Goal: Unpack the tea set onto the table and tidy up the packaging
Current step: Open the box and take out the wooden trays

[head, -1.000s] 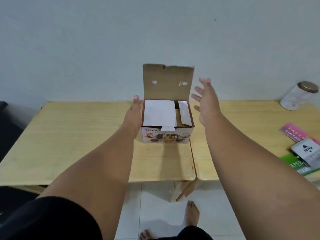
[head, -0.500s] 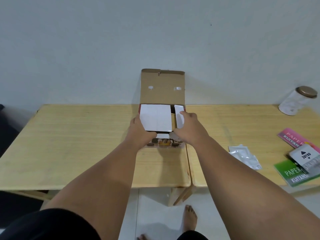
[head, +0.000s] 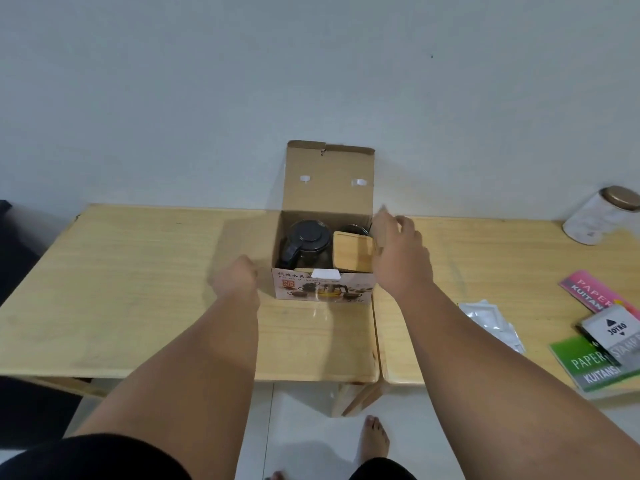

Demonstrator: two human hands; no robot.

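Observation:
The tea set box [head: 323, 289] stands at the middle of the wooden table [head: 138, 289], its lid flap upright at the back. Inside show a dark glass teapot [head: 306, 242] with a black lid, a square wooden piece [head: 353, 252] and a dark cup [head: 353, 229] behind it. My left hand [head: 235, 282] is curled at the box's left front corner, holding the left side flap folded outward. My right hand [head: 398, 254] grips the right side flap at the box's right wall; its fingers are blurred.
A second table [head: 450, 341] abuts on the right. On it lie a clear plastic bag [head: 491, 323], a pink receipt book [head: 588, 292], a green one [head: 585, 362], a Joyko box [head: 613, 330] and a white jar [head: 602, 216]. My bare foot [head: 374, 438] shows below.
Both hands have spread the white side flaps outward, uncovering the teapot and wooden piece. My head has tilted down a little.

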